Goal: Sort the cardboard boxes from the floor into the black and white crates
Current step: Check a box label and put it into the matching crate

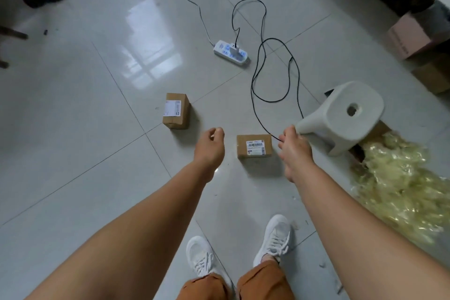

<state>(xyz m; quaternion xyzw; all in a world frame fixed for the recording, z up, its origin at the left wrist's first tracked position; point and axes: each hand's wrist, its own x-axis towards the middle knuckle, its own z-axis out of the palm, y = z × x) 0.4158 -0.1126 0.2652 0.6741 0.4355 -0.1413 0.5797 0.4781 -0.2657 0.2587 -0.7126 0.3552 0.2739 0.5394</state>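
While both arms reach down over the glossy grey tile floor (73,129), we see our right hand (295,146) with its grip around a leg of the pale plastic stool (345,117), and our left hand (210,146) loosely curled, holding nothing. Between them lies a small brown cardboard box with a barcode label (254,147); a second labelled cardboard box (175,111) stands farther left.

Both bare arms reach forward and down. The left hand (211,145) hangs with fingers loosely curled, holding nothing. The right hand (293,147) extends further right, its fingers curled around a stool leg (307,126).
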